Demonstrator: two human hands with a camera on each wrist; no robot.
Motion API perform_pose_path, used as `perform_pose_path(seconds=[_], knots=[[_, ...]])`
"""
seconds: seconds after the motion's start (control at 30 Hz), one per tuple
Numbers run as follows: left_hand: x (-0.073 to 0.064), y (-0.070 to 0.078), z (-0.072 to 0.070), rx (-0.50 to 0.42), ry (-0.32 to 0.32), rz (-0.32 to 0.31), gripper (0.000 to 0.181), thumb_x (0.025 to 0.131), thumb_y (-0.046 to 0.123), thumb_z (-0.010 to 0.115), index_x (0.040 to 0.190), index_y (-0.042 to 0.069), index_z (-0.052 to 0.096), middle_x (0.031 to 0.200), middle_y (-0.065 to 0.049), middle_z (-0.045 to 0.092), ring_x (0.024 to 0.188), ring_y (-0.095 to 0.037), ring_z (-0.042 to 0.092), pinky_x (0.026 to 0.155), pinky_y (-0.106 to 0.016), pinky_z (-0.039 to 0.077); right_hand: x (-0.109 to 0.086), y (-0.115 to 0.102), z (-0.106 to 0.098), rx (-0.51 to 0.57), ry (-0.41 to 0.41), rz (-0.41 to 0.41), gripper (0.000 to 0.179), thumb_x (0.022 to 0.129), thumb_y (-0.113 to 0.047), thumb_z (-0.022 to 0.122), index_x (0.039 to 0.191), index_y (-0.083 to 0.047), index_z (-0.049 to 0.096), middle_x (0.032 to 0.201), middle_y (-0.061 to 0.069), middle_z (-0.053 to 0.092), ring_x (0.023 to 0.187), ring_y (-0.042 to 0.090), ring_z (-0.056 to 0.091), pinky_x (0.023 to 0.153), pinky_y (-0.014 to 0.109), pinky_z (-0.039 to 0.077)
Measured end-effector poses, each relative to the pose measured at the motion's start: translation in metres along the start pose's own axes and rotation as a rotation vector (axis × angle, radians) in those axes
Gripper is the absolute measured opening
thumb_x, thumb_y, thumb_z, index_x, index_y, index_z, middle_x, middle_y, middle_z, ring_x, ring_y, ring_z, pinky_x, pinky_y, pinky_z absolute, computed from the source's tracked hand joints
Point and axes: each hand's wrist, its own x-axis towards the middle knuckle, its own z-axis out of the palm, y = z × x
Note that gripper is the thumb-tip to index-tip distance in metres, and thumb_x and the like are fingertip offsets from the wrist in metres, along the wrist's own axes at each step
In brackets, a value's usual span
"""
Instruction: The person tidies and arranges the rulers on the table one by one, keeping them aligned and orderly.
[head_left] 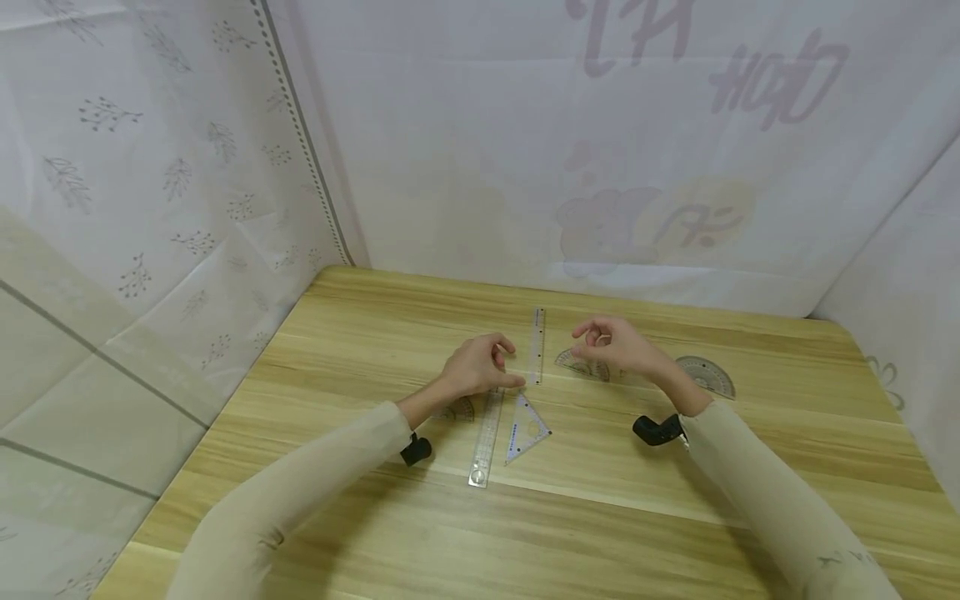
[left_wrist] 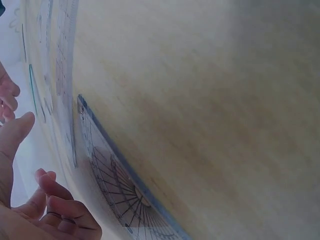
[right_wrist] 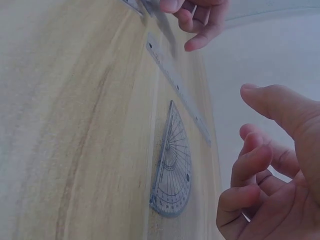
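Note:
My left hand (head_left: 477,365) hovers over the top end of a long clear ruler (head_left: 484,446), fingers loosely bent and thumb apart. Just below its thumb lies a clear set square (head_left: 527,431). A protractor (left_wrist: 125,190) rests by the left wrist, partly covered in the head view. Above the table, my right hand (head_left: 618,344) is held beside another protractor (head_left: 583,365), which the fingers partly hide. In the right wrist view, the right thumb and fingers (right_wrist: 255,160) are apart with nothing between them. A shorter clear ruler (head_left: 537,346) lies between both hands.
A further protractor (head_left: 705,376) lies behind the right wrist. Dark wrist-camera mounts (head_left: 657,430) hang under both forearms. The wooden table (head_left: 600,533) meets patterned white curtains (head_left: 465,167) at the back and sides.

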Motion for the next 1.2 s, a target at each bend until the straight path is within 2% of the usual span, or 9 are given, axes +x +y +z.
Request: perform_pose_path(seconds=[0.13, 0.37, 0.57, 0.87, 1.2], knots=[[0.001, 0.001, 0.001, -0.005, 0.003, 0.013, 0.056, 0.078, 0.035, 0.091, 0.121, 0.009, 0.066, 0.082, 0.004, 0.062, 0.067, -0.012, 0.056, 0.057, -0.027, 0.042, 0.006, 0.000, 0.000, -0.036, 0.011, 0.000, 0.035, 0.094, -0.010, 0.075, 0.119, 0.011, 0.063, 0.087, 0.014, 0.058, 0.076, 0.028, 0.056, 0.067, 0.034, 0.050], [0.002, 0.000, 0.002, -0.052, -0.001, 0.019, 0.058, 0.078, 0.034, 0.091, 0.124, 0.009, 0.065, 0.084, 0.002, 0.062, 0.069, -0.013, 0.056, 0.061, -0.028, 0.044, 0.015, -0.001, 0.000, -0.033, -0.019, -0.019, 0.040, 0.093, -0.010, 0.076, 0.124, 0.009, 0.061, 0.085, 0.014, 0.058, 0.065, 0.030, 0.052, 0.056, 0.025, 0.041], [0.005, -0.001, 0.003, -0.078, -0.001, 0.019, 0.057, 0.080, 0.032, 0.090, 0.124, 0.007, 0.064, 0.086, 0.000, 0.063, 0.069, -0.014, 0.057, 0.063, -0.029, 0.045, 0.022, 0.004, -0.003, -0.038, -0.033, -0.010, 0.045, 0.093, -0.013, 0.077, 0.129, 0.007, 0.060, 0.085, 0.014, 0.057, 0.063, 0.024, 0.050, 0.056, 0.026, 0.040], [0.011, -0.001, 0.006, -0.049, -0.002, 0.018, 0.058, 0.079, 0.034, 0.090, 0.124, 0.009, 0.065, 0.085, 0.002, 0.062, 0.071, -0.014, 0.057, 0.064, -0.028, 0.046, 0.032, 0.009, -0.006, -0.081, -0.010, 0.009, 0.048, 0.091, -0.017, 0.080, 0.130, 0.004, 0.061, 0.087, 0.012, 0.059, 0.071, 0.022, 0.053, 0.059, 0.029, 0.044], [0.014, 0.000, 0.006, 0.002, -0.018, 0.019, 0.059, 0.079, 0.036, 0.090, 0.126, 0.011, 0.064, 0.084, 0.003, 0.062, 0.069, -0.013, 0.055, 0.059, -0.028, 0.044, 0.047, 0.008, -0.009, -0.161, -0.027, 0.046, 0.051, 0.090, -0.024, 0.081, 0.131, 0.002, 0.062, 0.090, 0.010, 0.059, 0.077, 0.025, 0.055, 0.066, 0.035, 0.047]])
